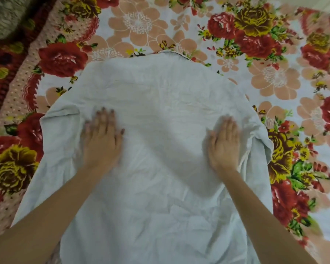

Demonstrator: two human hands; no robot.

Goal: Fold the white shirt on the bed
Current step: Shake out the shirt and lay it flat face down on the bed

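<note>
The white shirt [160, 111] lies spread flat and wrinkled over the bed, its far edge toward the top of the view and its near end running out of the bottom of the frame. My left hand [101, 138] lies palm down on the shirt's left part with straight fingers, next to a folded-in flap at the left edge. My right hand [225, 143] lies flat on the shirt's right part, near a bunched fold at the right edge. Both hands are slightly blurred.
The bed is covered with a floral sheet [274, 54] with red, yellow and peach flowers, showing on all sides of the shirt. A dark red patterned border [6, 60] runs along the left. A grey fuzzy thing [2, 14] sits in the top left corner.
</note>
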